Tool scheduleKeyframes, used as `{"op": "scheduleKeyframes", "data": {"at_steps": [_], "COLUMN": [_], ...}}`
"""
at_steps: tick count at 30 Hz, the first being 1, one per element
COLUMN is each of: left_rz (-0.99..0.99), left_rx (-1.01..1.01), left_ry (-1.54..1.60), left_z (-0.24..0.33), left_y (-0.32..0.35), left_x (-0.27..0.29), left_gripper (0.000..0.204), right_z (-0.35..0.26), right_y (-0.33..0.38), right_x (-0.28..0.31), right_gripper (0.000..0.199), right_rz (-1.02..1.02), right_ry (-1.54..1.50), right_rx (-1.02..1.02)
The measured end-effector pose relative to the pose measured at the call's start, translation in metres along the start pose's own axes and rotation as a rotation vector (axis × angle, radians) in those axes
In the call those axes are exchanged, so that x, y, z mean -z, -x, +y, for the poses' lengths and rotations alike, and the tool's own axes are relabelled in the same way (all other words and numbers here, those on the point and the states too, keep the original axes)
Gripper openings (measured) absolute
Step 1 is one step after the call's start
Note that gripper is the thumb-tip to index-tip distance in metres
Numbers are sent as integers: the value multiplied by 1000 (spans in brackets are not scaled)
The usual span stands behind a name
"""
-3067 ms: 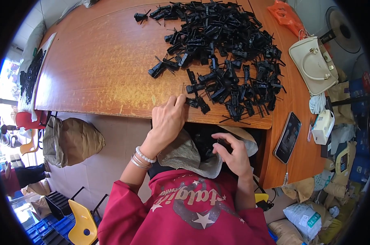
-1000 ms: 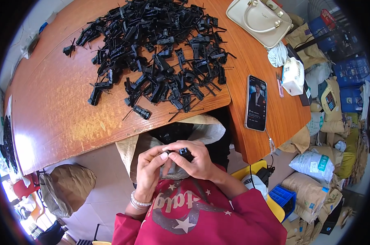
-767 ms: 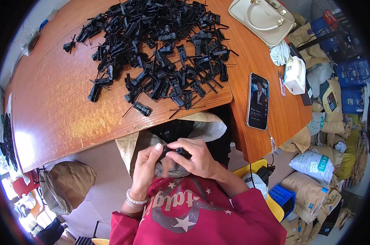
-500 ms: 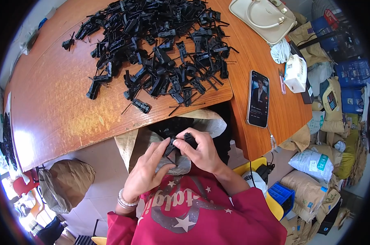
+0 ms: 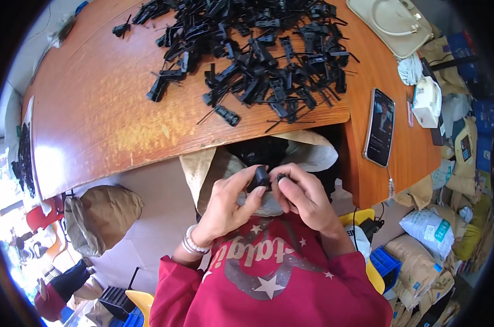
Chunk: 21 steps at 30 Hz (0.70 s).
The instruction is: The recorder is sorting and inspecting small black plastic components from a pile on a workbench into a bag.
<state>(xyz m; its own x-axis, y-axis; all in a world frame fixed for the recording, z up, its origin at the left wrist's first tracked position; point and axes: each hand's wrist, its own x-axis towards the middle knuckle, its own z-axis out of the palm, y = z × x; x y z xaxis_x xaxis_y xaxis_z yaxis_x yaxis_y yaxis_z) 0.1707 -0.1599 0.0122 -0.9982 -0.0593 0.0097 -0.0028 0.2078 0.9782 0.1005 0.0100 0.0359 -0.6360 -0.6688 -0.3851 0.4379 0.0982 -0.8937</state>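
My left hand [image 5: 228,201] pinches a black plastic part [image 5: 262,175] between thumb and fingers. Close beside it, my right hand [image 5: 309,203] is closed on a small black piece [image 5: 281,177], most of it hidden by the fingers. A narrow gap separates the two pieces. Both hands are above an open sack [image 5: 315,152] at the table's near edge, with black contents [image 5: 258,149] inside. Beyond them, a large heap of black plastic parts [image 5: 263,54] with thin stems covers the far part of the wooden table [image 5: 94,109].
To the right lie a phone [image 5: 380,128] with its cable, a white tissue pack [image 5: 427,102] and a cream handbag [image 5: 391,24]. Filled sacks [image 5: 416,264] and a blue crate [image 5: 385,261] stand on the right floor. A brown bag [image 5: 102,218] hangs at left.
My hands have drawn slightly apart, and a dark piece now shows in each. The whole view has shifted, so the table and heap appear farther right and higher.
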Motion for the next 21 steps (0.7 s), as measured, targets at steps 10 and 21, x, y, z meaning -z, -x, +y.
{"op": "scheduleKeyframes", "data": {"at_steps": [10, 21], "left_rz": [-12, -78], "left_rx": [-177, -245], "left_ry": [-153, -423], "left_z": [2, 0], "left_y": [-1, -9], "left_x": [6, 16], "left_gripper": [33, 35], "right_z": [-10, 3], "right_y": [1, -9], "right_x": [-3, 6], "right_gripper": [20, 21], "right_rz": [-103, -160], "right_ry": [301, 91], "right_rx": [144, -98]}}
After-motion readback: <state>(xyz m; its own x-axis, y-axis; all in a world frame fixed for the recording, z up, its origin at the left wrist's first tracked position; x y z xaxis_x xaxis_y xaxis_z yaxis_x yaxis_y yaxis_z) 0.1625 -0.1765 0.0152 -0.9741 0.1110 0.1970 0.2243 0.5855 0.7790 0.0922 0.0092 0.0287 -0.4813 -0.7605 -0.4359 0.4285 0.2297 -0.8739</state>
